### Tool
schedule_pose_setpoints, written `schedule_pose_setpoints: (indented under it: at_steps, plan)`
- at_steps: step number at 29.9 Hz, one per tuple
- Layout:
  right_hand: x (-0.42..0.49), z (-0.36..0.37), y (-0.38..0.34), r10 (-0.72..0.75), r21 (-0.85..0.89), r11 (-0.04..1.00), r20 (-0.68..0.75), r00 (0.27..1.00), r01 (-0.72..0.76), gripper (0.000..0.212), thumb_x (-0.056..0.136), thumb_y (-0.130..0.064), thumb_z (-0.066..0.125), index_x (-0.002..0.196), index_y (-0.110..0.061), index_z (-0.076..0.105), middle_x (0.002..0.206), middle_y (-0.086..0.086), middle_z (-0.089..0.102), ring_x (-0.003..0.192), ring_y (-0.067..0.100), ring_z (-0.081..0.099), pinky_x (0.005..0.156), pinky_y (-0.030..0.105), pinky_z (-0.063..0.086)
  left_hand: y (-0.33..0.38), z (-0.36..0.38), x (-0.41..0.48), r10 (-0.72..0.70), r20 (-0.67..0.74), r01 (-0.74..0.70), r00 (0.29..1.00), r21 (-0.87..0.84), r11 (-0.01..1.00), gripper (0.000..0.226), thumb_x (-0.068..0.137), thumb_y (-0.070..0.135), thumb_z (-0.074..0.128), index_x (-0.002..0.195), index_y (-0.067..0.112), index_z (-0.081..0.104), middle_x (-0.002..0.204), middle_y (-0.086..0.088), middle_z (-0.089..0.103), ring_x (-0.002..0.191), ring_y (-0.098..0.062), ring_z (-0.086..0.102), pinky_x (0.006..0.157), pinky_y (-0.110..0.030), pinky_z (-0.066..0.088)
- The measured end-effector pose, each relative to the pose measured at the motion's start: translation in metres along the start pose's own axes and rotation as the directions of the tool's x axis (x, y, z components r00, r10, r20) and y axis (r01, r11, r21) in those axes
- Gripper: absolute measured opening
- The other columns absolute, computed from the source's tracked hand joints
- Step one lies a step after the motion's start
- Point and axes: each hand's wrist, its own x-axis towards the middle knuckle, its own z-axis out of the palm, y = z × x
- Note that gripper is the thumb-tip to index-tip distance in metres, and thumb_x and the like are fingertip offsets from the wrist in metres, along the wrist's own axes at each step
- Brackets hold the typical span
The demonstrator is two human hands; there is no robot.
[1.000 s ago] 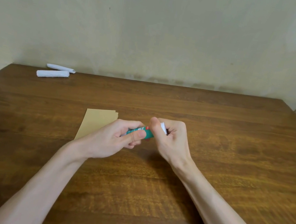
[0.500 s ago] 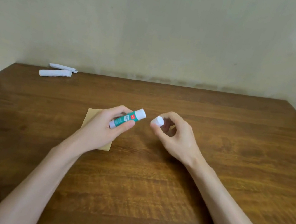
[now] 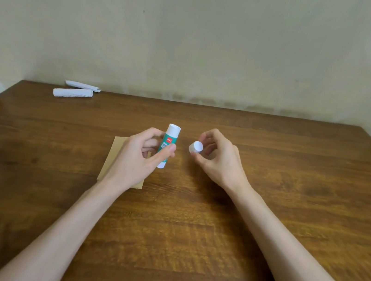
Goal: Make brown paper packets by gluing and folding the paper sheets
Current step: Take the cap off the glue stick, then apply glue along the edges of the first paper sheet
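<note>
Fingers of the left hand [image 3: 139,157] gripped the uncapped green-and-white plastic glue stick [image 3: 168,146] over the brown paper sheet [image 3: 111,157] lying mid-left on the wooden worktop [image 3: 188,238], the right hand [image 3: 217,160] pinched its round white cap [image 3: 195,147]; thin edge strokes seemed wisest.

Brown wooden table [image 3: 270,178] against bare cream wall [image 3: 194,44].

Red "deli" logo on glue stick [image 3: 170,136]

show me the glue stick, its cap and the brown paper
glue stick [image 3: 169,138]: head view, upper part of its label
cap [image 3: 196,147]: head view, its round white end
brown paper [image 3: 111,158]: head view, bare strip along its left edge
</note>
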Motion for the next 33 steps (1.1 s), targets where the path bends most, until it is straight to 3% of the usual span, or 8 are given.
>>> schedule_pose_setpoints:
  at_steps: [5,13,18,22,24,27,29,33]
  plan:
    - [0.021,0.013,0.0,0.071,-0.028,0.997,0.019,0.997,-0.07,0.026,0.089,-0.029,0.084,0.106,-0.026,0.064,0.099,-0.012,0.068,0.095,0.01,0.065,0.086,0.042,0.06,-0.007,0.0,0.002,-0.063,0.029,0.063,0.998,-0.01,0.998,0.04,0.091,0.042,0.073,0.123,0.018,0.066,0.102,0.011,0.079,0.102,-0.006,0.073,0.094,-0.033,0.058]
    - [0.047,0.042,0.009,0.125,-0.06,0.99,-0.069,0.99,-0.129,0.03,0.085,-0.036,0.087,0.101,-0.031,0.061,0.086,-0.018,0.063,0.102,0.017,0.063,0.08,0.038,0.054,-0.007,-0.001,0.005,-0.108,-0.069,0.107,0.992,-0.015,0.994,0.032,0.092,0.037,0.077,0.12,0.026,0.065,0.109,0.016,0.076,0.105,0.004,0.068,0.083,-0.018,0.051]
    - [0.045,0.041,0.005,0.132,-0.074,0.988,-0.068,0.989,-0.137,0.038,0.088,-0.04,0.084,0.117,-0.025,0.065,0.1,-0.012,0.066,0.105,0.014,0.06,0.083,0.036,0.053,-0.005,0.0,0.004,-0.11,-0.1,0.11,0.989,-0.002,0.994,0.024,0.092,0.035,0.076,0.114,0.033,0.065,0.109,0.02,0.068,0.104,0.004,0.062,0.076,-0.014,0.051]
    - [0.018,0.021,-0.009,0.067,0.106,0.993,-0.084,0.994,-0.057,0.013,0.096,-0.026,0.072,0.109,-0.025,0.071,0.099,-0.011,0.072,0.097,0.006,0.066,0.084,0.026,0.053,0.003,0.002,0.002,-0.172,-0.108,0.152,0.979,-0.166,0.974,0.024,0.095,0.031,0.073,0.117,0.021,0.069,0.108,0.013,0.073,0.102,0.002,0.068,0.079,-0.014,0.054]
    - [0.003,0.01,-0.018,0.047,0.251,0.966,0.05,0.998,-0.058,0.012,0.098,-0.026,0.072,0.11,-0.024,0.075,0.102,-0.011,0.076,0.097,0.004,0.07,0.086,0.021,0.052,0.009,0.006,-0.003,-0.186,-0.1,0.151,0.977,-0.285,0.947,0.024,0.096,0.027,0.072,0.119,0.02,0.071,0.109,0.009,0.076,0.105,-0.003,0.071,0.081,-0.018,0.057]
    - [-0.025,-0.001,-0.025,-0.029,0.384,0.922,0.203,0.979,-0.052,0.026,0.095,-0.025,0.08,0.119,-0.018,0.072,0.107,-0.004,0.079,0.097,0.013,0.075,0.092,0.025,0.058,0.017,0.013,-0.009,-0.223,-0.054,0.186,0.973,-0.386,0.904,0.02,0.097,0.027,0.071,0.117,0.027,0.071,0.109,0.016,0.077,0.105,-0.004,0.072,0.082,-0.02,0.058]
    - [-0.038,-0.004,-0.025,-0.018,0.442,0.896,0.151,0.988,-0.052,0.034,0.09,-0.017,0.085,0.12,-0.013,0.07,0.107,0.0,0.079,0.094,0.016,0.077,0.091,0.027,0.06,0.02,0.016,-0.011,-0.247,-0.02,0.216,0.969,-0.415,0.884,0.022,0.096,0.03,0.07,0.118,0.027,0.072,0.11,0.017,0.077,0.105,-0.006,0.073,0.087,-0.025,0.059]
    - [-0.047,-0.007,-0.025,0.071,0.553,0.826,0.079,0.994,-0.103,0.027,0.09,-0.013,0.083,0.113,-0.007,0.071,0.101,0.006,0.08,0.094,0.019,0.078,0.09,0.027,0.06,0.021,0.021,-0.016,-0.271,0.007,0.241,0.963,-0.479,0.844,0.028,0.095,0.032,0.069,0.12,0.02,0.073,0.114,0.009,0.078,0.107,-0.013,0.073,0.097,-0.036,0.057]
